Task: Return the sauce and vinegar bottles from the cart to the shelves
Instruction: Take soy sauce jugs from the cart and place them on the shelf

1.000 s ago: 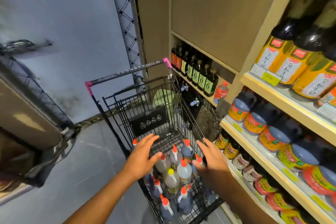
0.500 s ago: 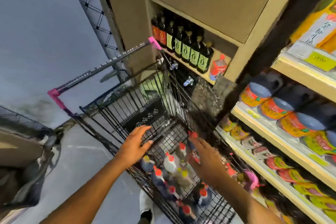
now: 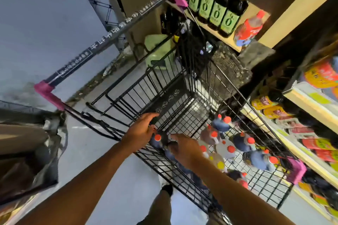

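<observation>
Your left hand (image 3: 140,130) sits in the lower middle of the frame, over the near-left corner of the cart (image 3: 175,120). Its fingers are fairly straight and loosely spread, reaching towards the black placard (image 3: 170,102) on the cart's end wall, and they hold nothing that you can see. Its thumb lies just beside a dark red-capped bottle (image 3: 157,139) standing in that corner.

Your right hand (image 3: 184,147) is just right of it, back to the camera, fingers pointing left over a second dark bottle (image 3: 172,149). Blur and the hand itself hide the fingertips, so I cannot tell whether they grip it.

The other bottles (image 3: 243,142), dark and pale with red caps, crowd the right half of the cart floor, right of centre.

The cart's handle (image 3: 109,34), with pink ends, runs from left of centre up to the upper middle of the frame. The shelves (image 3: 309,106) fill the right edge, packed with bright jars. At the top, green-label bottles (image 3: 216,12) stand in a row beside a red bottle (image 3: 248,29).
</observation>
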